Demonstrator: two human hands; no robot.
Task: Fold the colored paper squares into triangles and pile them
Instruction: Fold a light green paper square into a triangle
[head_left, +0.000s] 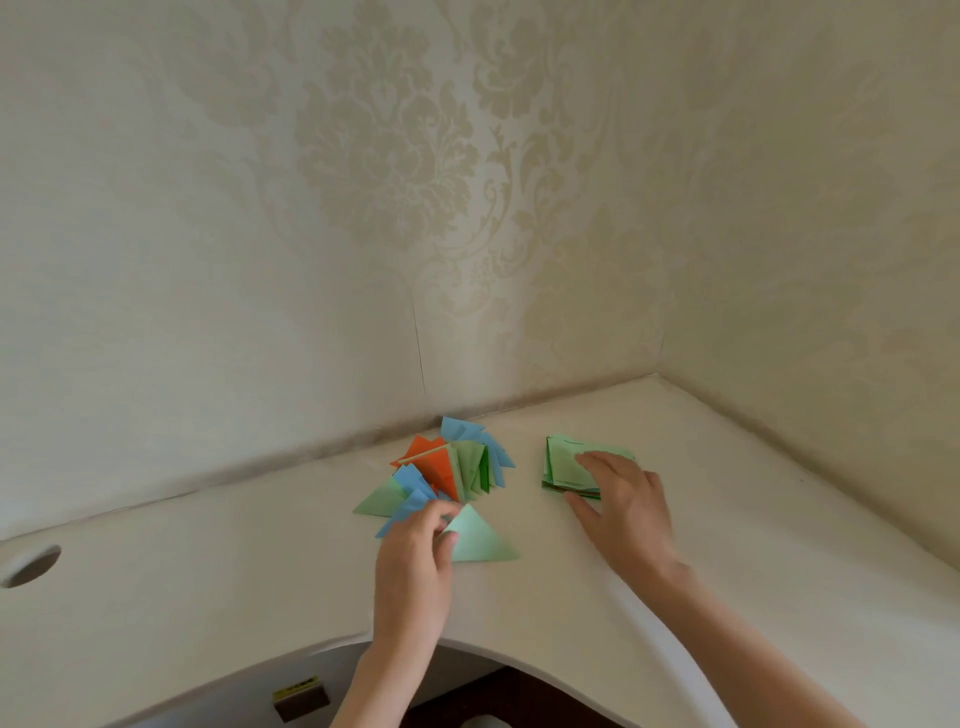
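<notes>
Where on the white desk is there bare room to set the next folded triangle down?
Bare desk lies left of the pile of folded blue, orange and green triangles, toward the round cable hole, and right of the stack of green paper squares. The gap between pile and stack is crowded by both hands.

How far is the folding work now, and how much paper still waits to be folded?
Done: a pile of folded triangles in blue, orange and green lies near the wall. In hand: the left hand pinches a light green triangle, not yet on the pile. Left: the right hand rests on a stack of green squares, several sheets thick; the exact count cannot be told.
</notes>
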